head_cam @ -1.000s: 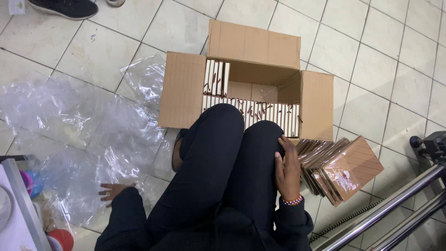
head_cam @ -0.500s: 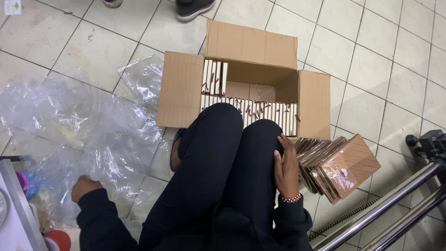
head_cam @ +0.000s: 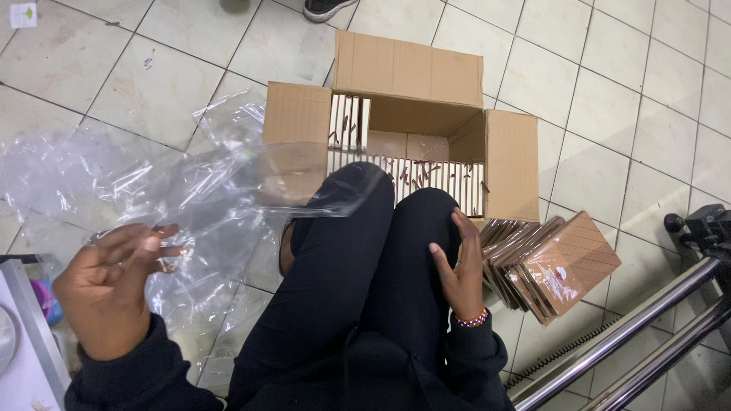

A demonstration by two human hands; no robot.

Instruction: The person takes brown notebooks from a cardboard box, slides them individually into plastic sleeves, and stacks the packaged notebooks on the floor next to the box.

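My left hand (head_cam: 114, 285) is raised at the lower left and grips a large sheet of clear plastic wrap (head_cam: 213, 190), which stretches across toward my knee. My right hand (head_cam: 457, 270) rests flat on my right knee, fingers apart, holding nothing. In front of my knees stands an open cardboard box (head_cam: 415, 76) with rows of flat white-and-brown packets (head_cam: 426, 179) standing on edge inside. A fanned pile of flat brown packets (head_cam: 548, 262) lies on the tiles just right of my right hand.
More crumpled clear plastic (head_cam: 53, 171) covers the tiled floor at the left. Another person's shoe (head_cam: 331, 7) shows at the top edge. Metal rails (head_cam: 632, 342) and a black wheel (head_cam: 700, 224) stand at the lower right. A white object's edge (head_cam: 23, 342) sits lower left.
My left hand has risen from the floor and lifted the clear plastic sheet up over my left knee. My right hand stayed on the knee. The other person's shoe moved toward the top right.
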